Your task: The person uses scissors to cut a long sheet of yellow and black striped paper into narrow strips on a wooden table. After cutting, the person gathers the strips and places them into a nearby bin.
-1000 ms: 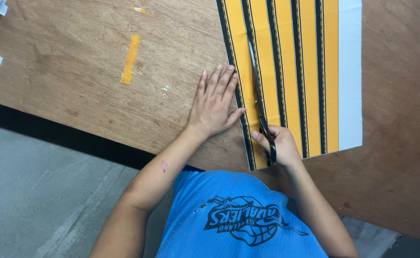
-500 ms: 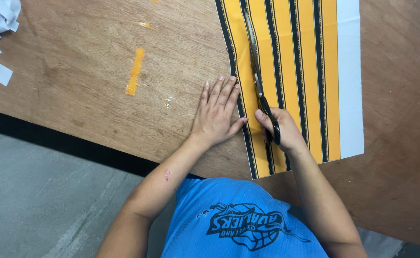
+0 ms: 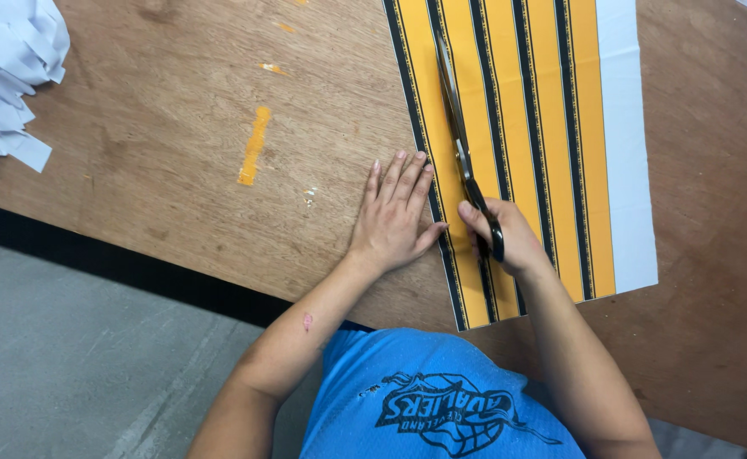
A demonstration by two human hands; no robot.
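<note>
Gripping the dark handles of a long pair of metal scissors (image 3: 467, 161), your right hand (image 3: 509, 242) has its fingers closed through and around the loops, with the blades running up the sheet away from you. The scissors lie along a black stripe near the left side of the large printed sheet with orange and black lengthwise stripes and a white right margin (image 3: 552, 127), which rests flat on the worn brown wooden table (image 3: 178, 170). The blades stand only narrowly parted; how far the cut reaches cannot be told. Your left hand (image 3: 395, 212) is pressed flat, palm down, fingers spread and extended, holding nothing; it sits on the table at the sheet's left edge, with the thumb (image 3: 433, 236) reaching onto the black border stripe. The two hands lie just beside each other, not touching. A heap of white paper strips (image 3: 8, 76) sits at the table's far left, well apart from both hands. An orange strip mark (image 3: 254, 144) shows on the wood between the heap and the sheet. Grey floor (image 3: 67, 365) lies below the table edge.
</note>
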